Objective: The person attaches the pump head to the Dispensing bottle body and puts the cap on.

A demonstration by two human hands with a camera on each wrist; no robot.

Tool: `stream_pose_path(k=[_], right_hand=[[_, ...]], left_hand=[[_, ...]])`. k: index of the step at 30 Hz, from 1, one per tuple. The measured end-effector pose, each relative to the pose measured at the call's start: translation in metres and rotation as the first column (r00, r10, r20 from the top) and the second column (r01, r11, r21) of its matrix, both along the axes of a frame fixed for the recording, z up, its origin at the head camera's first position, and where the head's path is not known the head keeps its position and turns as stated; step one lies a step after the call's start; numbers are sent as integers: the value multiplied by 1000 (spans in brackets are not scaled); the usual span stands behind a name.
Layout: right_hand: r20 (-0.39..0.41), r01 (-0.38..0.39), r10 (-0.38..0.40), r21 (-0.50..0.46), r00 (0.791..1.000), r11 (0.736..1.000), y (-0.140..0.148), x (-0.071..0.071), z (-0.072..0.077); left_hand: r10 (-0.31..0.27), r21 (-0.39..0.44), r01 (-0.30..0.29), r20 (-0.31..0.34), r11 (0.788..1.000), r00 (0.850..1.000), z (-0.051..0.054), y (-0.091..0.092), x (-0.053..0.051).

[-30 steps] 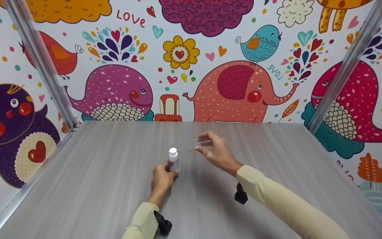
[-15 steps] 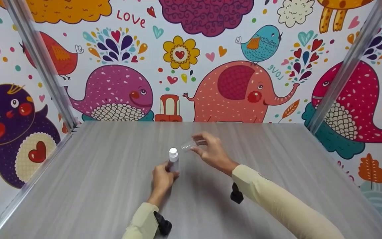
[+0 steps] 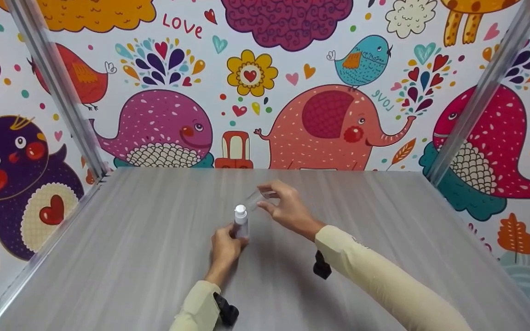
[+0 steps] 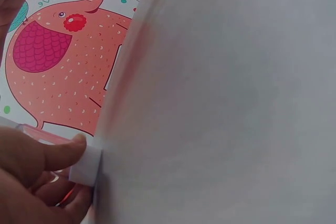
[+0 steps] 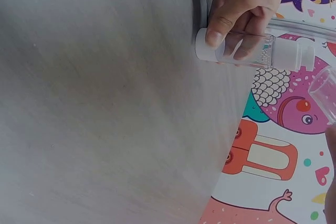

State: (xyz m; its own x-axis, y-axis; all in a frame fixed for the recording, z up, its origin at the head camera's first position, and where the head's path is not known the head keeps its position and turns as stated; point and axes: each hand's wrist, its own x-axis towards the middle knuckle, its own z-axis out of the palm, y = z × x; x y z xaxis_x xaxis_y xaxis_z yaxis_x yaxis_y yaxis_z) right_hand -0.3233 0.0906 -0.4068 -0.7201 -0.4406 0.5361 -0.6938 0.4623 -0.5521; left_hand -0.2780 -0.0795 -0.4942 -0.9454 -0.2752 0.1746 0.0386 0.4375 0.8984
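A clear pump bottle [image 3: 242,230] with a white pump top stands upright on the table. My left hand [image 3: 224,246] grips it low down, thumb and fingers round the sides. The bottle's white base [image 4: 85,167] touches the table in the left wrist view. Between the thumb and fingers of my right hand [image 3: 290,207] is a clear, hollow cap [image 3: 255,201], held tilted. It hangs just above and right of the pump top. In the right wrist view, the cap [image 5: 325,93] is apart from the white pump head [image 5: 294,54]; only a strip of my right hand shows there.
The grey, wood-grained table [image 3: 145,239] spreads around both hands. A wall [image 3: 288,41] printed with cartoon animals rises behind it. Metal posts [image 3: 55,87] stand at the back corners. Black wrist devices [image 3: 322,265] hang beneath both sleeves.
My right hand has moved left with the clear cap, bringing it close to the pump top and tilting it more steeply. My left hand and the bottle have stayed still.
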Motion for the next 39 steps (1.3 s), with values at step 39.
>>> stream_pose_path(k=[39], right_hand=[[-69, -89, 94, 84, 993, 993, -31, 3, 1]], left_hand=[[18, -53, -19, -15, 998, 1000, 1, 0, -1]])
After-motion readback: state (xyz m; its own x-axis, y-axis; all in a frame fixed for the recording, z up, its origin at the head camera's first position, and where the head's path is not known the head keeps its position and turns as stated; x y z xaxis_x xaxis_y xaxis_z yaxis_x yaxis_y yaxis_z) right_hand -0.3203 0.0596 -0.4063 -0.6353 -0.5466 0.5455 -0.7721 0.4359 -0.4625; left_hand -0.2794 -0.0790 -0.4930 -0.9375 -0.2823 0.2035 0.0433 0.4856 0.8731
